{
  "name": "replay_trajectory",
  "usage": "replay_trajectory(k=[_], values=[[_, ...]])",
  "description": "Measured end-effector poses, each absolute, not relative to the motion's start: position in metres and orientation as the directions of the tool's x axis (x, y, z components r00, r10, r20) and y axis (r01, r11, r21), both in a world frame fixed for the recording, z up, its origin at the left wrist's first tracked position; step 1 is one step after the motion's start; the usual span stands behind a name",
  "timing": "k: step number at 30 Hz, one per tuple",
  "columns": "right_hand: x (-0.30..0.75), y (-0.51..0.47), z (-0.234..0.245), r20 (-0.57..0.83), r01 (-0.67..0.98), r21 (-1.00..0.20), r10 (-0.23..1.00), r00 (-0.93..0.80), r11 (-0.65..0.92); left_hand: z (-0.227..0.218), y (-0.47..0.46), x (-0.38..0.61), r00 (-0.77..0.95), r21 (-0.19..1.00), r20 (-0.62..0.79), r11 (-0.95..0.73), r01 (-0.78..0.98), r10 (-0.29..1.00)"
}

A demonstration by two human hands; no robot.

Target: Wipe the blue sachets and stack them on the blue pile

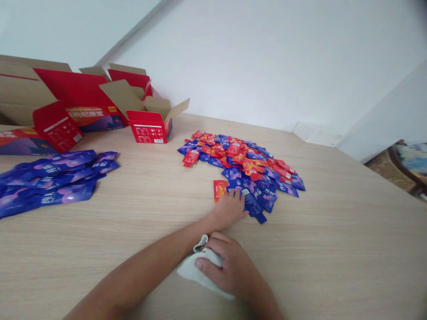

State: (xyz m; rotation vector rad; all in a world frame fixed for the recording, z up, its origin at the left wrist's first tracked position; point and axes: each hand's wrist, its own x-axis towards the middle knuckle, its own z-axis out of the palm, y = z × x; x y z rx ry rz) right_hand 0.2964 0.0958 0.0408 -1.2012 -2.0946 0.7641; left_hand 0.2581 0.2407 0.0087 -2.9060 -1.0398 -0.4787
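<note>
My left hand (231,208) reaches forward with its fingers resting on the near edge of a pile of small sachets (235,155), red-orange and blue-purple. Its fingers lie over blue sachets (255,202), and an orange-red sachet (220,189) sits just beside the fingertips. Nearer to me, my right hand (230,264) is closed around a crumpled white cloth (203,269) on the tabletop, close to my left forearm. Part of the cloth is hidden beneath the hand.
Large blue-purple pouches (50,178) lie stacked at the left. Behind them stand open red cartons (76,93), with a smaller open red box (147,126) to their right. A white wall (250,66) borders the wooden table (333,249) at the back, with a white socket plate (318,134) there.
</note>
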Motion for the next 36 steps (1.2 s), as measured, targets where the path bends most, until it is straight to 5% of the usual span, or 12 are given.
replay_trajectory(k=[11,20,28,36], values=[[0.315,0.095,0.053,0.257,0.311,-0.882,0.914,-0.313,0.354,0.027,0.224,0.227,0.809,0.025,0.303,-0.853,0.522,0.504],[0.349,0.091,0.053,0.364,0.037,-0.925,0.911,-0.194,0.377,0.045,0.161,0.085,0.869,-0.044,0.338,-0.916,0.399,0.362],[0.349,0.096,0.045,0.246,0.177,-0.948,0.963,-0.114,0.263,0.031,0.066,0.004,0.892,-0.261,0.302,-0.872,0.415,0.335],[0.331,0.103,0.037,0.214,0.334,-0.921,0.977,0.006,0.199,0.018,0.021,-0.013,0.786,-0.096,0.314,-0.805,0.585,0.533]])
